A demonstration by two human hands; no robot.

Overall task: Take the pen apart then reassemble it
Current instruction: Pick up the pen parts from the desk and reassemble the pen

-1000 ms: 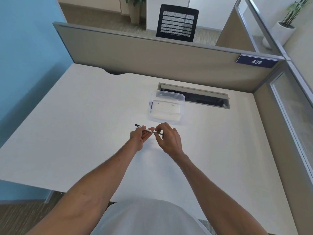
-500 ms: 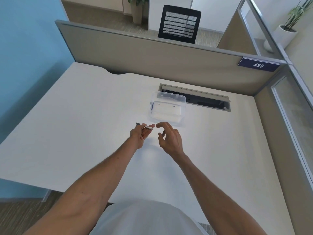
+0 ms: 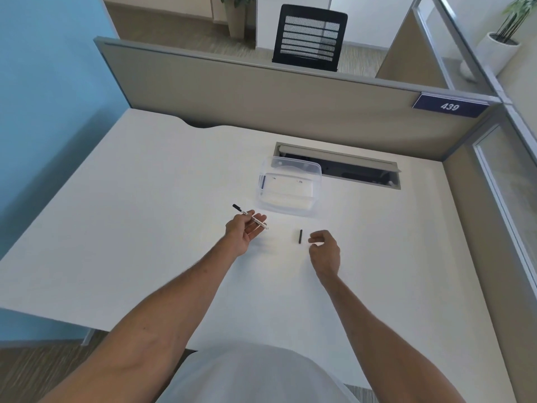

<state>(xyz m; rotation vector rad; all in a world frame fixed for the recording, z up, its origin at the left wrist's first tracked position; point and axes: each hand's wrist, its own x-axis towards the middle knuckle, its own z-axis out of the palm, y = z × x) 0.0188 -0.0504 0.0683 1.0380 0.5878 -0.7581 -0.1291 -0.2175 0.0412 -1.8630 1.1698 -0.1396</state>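
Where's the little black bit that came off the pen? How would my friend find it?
Start at the clear plastic box on the white desk. Just in front of it, a short black pen piece lies alone by the right hand. It is dark, unlike the white pen in the left hand.

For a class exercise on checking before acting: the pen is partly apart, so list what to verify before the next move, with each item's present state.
1. Pen body held in the left hand: ok, it lies across the fingers with its black end pointing away.
2. Removed black piece set down on the desk: ok, it lies clear of both hands.
3. Right hand free for the next part: ok, it holds nothing and sits beside the black piece.
4. Clear container within view for parts: ok, it sits beyond the hands.
5. Whether further parts remain inside the pen body: cannot tell.
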